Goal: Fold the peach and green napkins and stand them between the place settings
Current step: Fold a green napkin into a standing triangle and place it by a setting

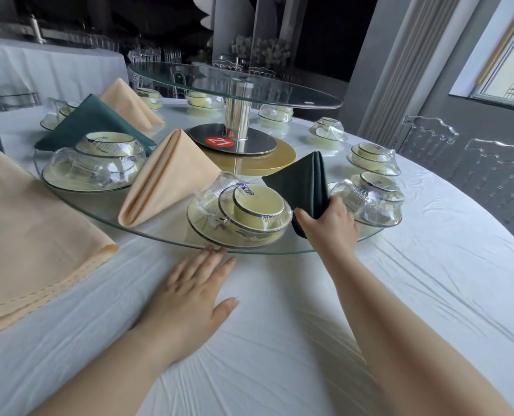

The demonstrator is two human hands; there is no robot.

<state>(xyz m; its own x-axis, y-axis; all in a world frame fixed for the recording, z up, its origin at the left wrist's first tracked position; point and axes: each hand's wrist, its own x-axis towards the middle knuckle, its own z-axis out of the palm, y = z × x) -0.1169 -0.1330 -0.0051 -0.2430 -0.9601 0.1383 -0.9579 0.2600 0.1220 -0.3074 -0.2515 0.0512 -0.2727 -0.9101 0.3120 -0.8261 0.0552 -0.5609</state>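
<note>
My right hand [329, 228] grips the near end of a folded dark green napkin [305, 187], which stands as a tent on the lower glass turntable [159, 232] between two wrapped place settings [243, 213] [372, 202]. My left hand [194, 292] lies flat and open on the white tablecloth, fingertips touching the turntable's near rim. To the left a folded peach napkin [165, 178] stands upright between settings. Farther back stand another green napkin [90, 121] and another peach napkin [129, 103]. A stack of flat peach napkins [24, 232] lies at the far left.
Several plastic-wrapped bowl sets ring the turntable. A metal post [237, 111] carries an upper glass disc [234, 85], with a red number tag [219, 141] at its base. Clear chairs [489, 172] stand at the right. A window is at the upper right.
</note>
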